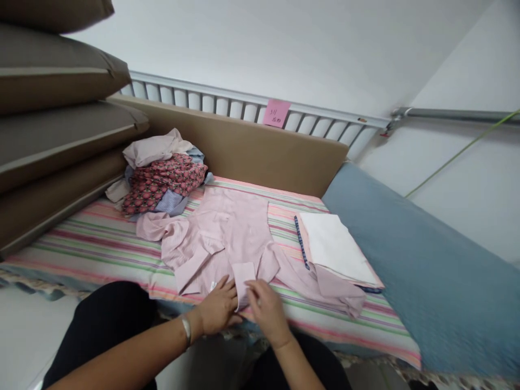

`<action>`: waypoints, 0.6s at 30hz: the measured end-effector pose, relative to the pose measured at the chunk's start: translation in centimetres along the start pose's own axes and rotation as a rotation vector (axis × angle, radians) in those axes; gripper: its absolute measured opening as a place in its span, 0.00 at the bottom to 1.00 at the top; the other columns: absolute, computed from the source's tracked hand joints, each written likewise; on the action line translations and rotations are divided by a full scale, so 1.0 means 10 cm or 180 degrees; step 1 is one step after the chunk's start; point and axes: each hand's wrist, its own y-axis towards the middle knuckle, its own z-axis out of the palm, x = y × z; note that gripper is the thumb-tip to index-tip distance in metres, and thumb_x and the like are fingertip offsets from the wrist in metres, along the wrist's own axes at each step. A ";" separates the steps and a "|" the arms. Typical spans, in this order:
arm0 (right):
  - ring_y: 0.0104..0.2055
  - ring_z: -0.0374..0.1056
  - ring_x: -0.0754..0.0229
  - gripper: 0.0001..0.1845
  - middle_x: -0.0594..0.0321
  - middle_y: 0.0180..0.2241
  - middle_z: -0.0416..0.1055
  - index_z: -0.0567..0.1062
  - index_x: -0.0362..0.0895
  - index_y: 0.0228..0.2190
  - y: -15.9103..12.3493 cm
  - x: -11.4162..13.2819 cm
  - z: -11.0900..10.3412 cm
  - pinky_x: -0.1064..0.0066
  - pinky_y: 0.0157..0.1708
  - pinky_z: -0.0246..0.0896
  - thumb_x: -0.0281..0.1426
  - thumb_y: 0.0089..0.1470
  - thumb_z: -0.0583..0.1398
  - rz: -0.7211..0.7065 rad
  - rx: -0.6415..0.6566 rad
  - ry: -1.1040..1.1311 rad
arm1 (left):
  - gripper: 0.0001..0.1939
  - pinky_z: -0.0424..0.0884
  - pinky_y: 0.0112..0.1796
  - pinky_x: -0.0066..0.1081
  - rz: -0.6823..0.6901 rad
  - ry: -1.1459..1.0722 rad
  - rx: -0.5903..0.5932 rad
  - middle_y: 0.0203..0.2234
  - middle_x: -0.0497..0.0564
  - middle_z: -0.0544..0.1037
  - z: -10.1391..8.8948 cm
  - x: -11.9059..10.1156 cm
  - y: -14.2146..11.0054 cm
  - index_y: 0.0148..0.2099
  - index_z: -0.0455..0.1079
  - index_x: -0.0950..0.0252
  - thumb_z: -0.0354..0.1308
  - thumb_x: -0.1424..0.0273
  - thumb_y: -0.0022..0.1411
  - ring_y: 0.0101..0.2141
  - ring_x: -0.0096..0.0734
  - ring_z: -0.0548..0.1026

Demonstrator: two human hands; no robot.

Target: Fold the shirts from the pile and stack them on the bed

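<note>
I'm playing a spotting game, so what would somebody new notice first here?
Probably the pale pink shirt, spread out in the middle on the striped cloth, with the left hand and right hand at its near side. Then the red patterned cloth in the heap at the left, and the bright pink note on the railing behind.

Light around me is soft and even; my right hand (267,311) looks slightly blurred, the picture edges stretched.
</note>
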 end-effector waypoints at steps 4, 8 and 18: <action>0.45 0.65 0.57 0.18 0.54 0.42 0.70 0.68 0.41 0.48 0.02 -0.61 -0.33 0.68 0.45 0.58 0.27 0.55 0.51 0.0832 0.0169 -0.0973 | 0.16 0.37 0.59 0.52 0.0052 0.0204 -0.0195 0.56 0.56 0.63 0.11 0.01 -0.02 0.51 0.67 0.60 0.54 0.65 0.61 0.62 0.46 0.48; 0.44 0.64 0.56 0.13 0.55 0.39 0.70 0.73 0.42 0.39 0.06 -0.91 -0.42 0.69 0.43 0.55 0.25 0.54 0.51 0.1126 0.0430 -0.1602 | 0.14 0.42 0.59 0.47 -0.0118 -0.0537 -0.0419 0.55 0.54 0.65 0.00 -0.03 0.00 0.45 0.72 0.60 0.46 0.65 0.65 0.60 0.42 0.53; 0.39 0.68 0.56 0.17 0.54 0.38 0.73 0.75 0.41 0.37 0.33 -1.23 -0.79 0.68 0.38 0.58 0.31 0.53 0.49 0.1921 -0.0430 -0.0922 | 0.14 0.63 0.33 0.27 -0.1716 -0.3998 -0.1686 0.23 0.47 0.70 0.00 0.08 -0.09 0.31 0.69 0.67 0.57 0.60 0.54 0.28 0.28 0.67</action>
